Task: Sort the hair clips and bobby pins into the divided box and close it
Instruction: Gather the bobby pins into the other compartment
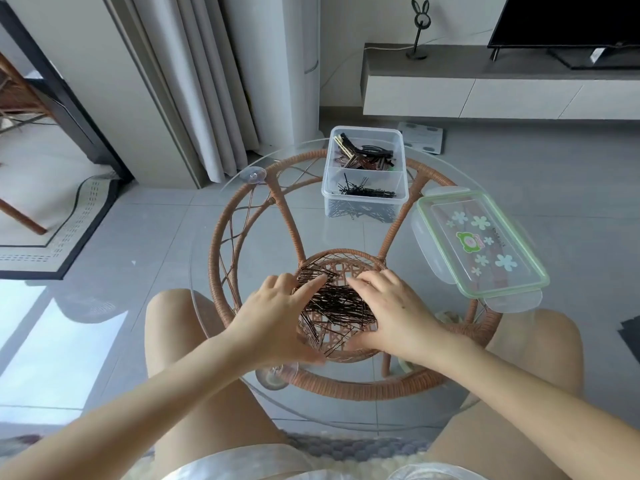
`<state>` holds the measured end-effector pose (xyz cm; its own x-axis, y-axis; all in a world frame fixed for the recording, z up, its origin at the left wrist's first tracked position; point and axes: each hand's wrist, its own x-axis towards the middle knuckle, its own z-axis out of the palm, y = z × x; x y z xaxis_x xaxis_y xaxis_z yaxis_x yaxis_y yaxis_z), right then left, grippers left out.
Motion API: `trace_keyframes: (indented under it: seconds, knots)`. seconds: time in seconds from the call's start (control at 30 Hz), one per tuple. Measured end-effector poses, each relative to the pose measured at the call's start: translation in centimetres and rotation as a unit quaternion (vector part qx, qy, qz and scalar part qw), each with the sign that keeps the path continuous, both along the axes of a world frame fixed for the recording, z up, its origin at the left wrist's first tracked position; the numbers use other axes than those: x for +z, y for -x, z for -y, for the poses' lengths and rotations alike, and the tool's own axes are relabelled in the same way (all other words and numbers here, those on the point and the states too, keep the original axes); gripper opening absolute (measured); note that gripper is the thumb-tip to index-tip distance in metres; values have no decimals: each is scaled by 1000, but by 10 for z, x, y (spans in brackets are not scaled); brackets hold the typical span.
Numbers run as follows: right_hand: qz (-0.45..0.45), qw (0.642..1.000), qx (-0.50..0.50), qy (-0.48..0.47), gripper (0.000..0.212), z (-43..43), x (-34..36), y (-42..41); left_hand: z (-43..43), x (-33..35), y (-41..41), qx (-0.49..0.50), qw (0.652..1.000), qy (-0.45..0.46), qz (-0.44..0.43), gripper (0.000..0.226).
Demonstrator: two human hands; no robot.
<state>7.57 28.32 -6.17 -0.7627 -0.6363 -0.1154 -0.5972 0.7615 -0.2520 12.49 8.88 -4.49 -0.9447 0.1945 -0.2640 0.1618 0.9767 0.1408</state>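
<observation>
Forearms reach over a round glass table point(249, 237). At its right lies the flowered lid point(481, 244); at the far edge stands the open divided box point(401, 157), hair clips point(363, 157) behind, sorted pins point(367, 192) in front. The left hand point(277, 317) and right hand point(394, 317), fingers spread loosely, flank and touch a loose pile of bobby pins point(337, 303), gripping none.

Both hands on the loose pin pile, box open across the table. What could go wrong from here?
The bobby pins lie tangled between the left hand and right hand; lifted as a bunch, some may scatter over the glass table.
Dropped hastily, pins could land among the hair clips in the far compartment of the box.
The lid sits by the table's right edge; an arm might knock it off.
</observation>
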Motion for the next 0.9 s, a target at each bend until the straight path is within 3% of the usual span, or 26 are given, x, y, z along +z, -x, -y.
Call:
trace_keyframes:
  seconds: [0.1,0.23,0.4,0.57,0.9]
  knots:
    - [20,998,-5,54,70,10,1,7,-11,-4,12,6,999,-39,-31,100]
    - [37,996,3,81,41,13,1,14,-14,-2,25,15,994,-102,-43,62]
    - [37,994,22,102,27,13,4,22,-9,3,39,29,991,-127,-38,20]
    - [46,987,14,156,23,8,13,26,-5,11,46,36,989,-143,-32,14]
    - [78,964,-38,250,21,-3,49,43,-1,54,59,35,974,-220,-48,23]
